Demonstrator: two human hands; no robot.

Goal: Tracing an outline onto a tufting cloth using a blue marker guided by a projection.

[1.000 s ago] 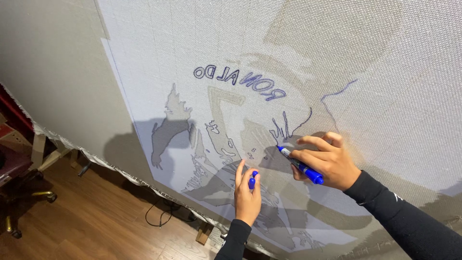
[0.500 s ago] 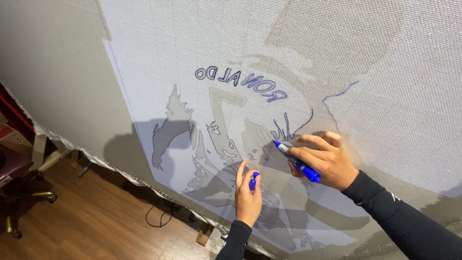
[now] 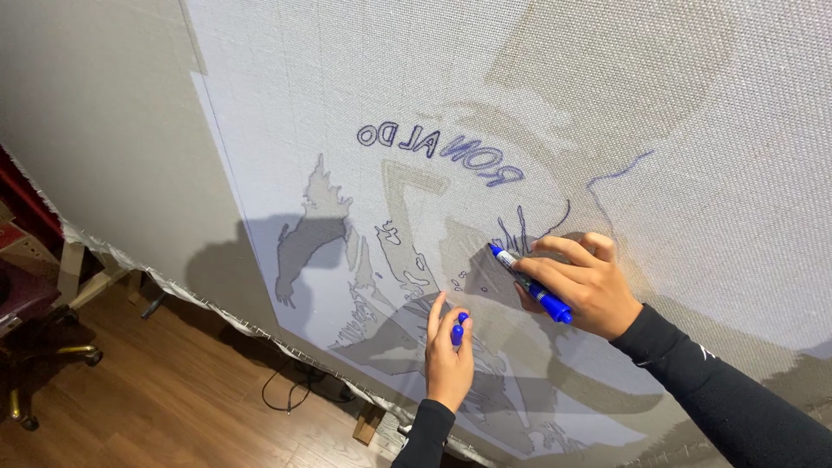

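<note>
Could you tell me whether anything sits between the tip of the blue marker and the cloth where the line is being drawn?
Nothing visible does. The right hand holds the marker with its tip against the cloth, beside the blue lines already drawn. The left hand, holding the blue cap, rests lower on the cloth, clear of the tip.

Head view, close above hanging fabric point(image 3: 693, 130)

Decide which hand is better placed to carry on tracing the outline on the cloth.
The right hand, probably: it holds the blue marker with its tip against the stretched cloth, beside the drawn blue lines. The left hand holds only the marker cap, pressed flat lower down.
</note>
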